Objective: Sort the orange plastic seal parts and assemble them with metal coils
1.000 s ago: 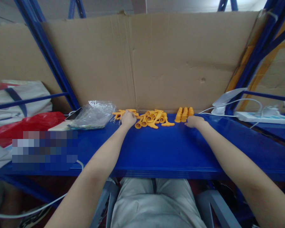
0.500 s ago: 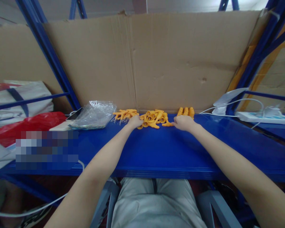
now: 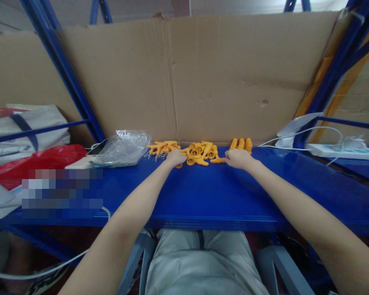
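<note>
My left hand (image 3: 176,157) is closed at the left edge of a middle pile of orange hollow plastic pieces (image 3: 201,151). Its fingertips are bunched against the pile, and what they grip is hidden. One rounded orange piece shows just under that hand. To its left lie orange branching pieces (image 3: 162,146) with small metal chains or coils (image 3: 155,156) in front. My right hand (image 3: 241,158) has its fingers pinched on the right end of an orange forked piece (image 3: 216,160) lying on the blue shelf. Behind this hand stand three ribbed orange pieces (image 3: 240,144) in a row.
A clear plastic bag (image 3: 123,147) lies left of the pieces, with a red bag (image 3: 43,159) beyond it. A cardboard panel (image 3: 233,78) closes off the back. A white power strip (image 3: 341,151) and cables lie at right. Blue posts (image 3: 64,69) frame the shelf (image 3: 203,196).
My left hand has shifted slightly right, further over the edge of the middle pile. My right hand has stayed almost still at the forked piece.
</note>
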### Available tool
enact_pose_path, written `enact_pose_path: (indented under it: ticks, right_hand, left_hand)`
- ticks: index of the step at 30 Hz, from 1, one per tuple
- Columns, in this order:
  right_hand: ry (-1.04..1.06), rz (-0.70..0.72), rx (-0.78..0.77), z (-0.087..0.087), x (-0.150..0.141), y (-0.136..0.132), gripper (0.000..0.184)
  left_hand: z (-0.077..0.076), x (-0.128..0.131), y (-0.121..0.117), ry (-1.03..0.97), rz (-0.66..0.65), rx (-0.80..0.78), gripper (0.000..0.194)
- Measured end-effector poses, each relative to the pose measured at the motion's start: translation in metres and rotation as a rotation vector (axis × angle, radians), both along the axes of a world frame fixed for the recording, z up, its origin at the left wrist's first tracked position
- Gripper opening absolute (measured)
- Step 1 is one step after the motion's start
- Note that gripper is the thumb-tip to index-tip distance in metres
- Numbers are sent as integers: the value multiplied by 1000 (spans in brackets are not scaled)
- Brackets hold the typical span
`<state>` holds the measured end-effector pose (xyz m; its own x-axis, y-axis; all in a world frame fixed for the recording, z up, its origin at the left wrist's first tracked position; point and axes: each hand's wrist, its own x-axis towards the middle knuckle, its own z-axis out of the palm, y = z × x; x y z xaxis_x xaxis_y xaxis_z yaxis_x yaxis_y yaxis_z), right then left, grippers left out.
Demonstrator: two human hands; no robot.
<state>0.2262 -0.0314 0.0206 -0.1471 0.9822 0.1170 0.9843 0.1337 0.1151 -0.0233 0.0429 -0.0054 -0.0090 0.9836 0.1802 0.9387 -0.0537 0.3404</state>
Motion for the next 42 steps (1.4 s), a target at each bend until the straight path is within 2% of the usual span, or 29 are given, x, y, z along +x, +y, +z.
enact_pose_path:
  ticks: [3, 6, 11, 16, 19, 23, 31, 37, 42]
  right_hand:
    - [-36, -8, 3, 1, -1, -2, 38]
    - [-43, -2, 11, 3, -2, -4, 39]
    - [-25, 23, 56, 4, -4, -6, 36]
    - [12, 75, 110, 2, -8, -7, 36]
    - [33, 133, 181, -1, -9, -5, 35]
    - [73, 278, 283, -6, -10, 0, 35]
    - [288, 580, 320, -18, -13, 8, 42]
    - [439, 645, 322, -21, -17, 5, 42]
    - [570, 630, 286, -26, -16, 8, 46]
  left_hand:
    - [9, 5, -10, 102, 37, -13, 26]
    - [14, 4, -16, 120, 53, 48, 33]
    - [17, -1, -20, 122, 80, 163, 31]
    - [22, -4, -21, 35, 56, 315, 30]
    - [21, 0, -22, -51, -27, 414, 30]
    - [15, 13, -26, -157, -232, 491, 31]
    - [0, 39, -38, -177, -624, 612, 25]
    - [-8, 44, -34, -354, -727, 612, 21]
    - [-11, 45, -31, -375, -793, 626, 28]
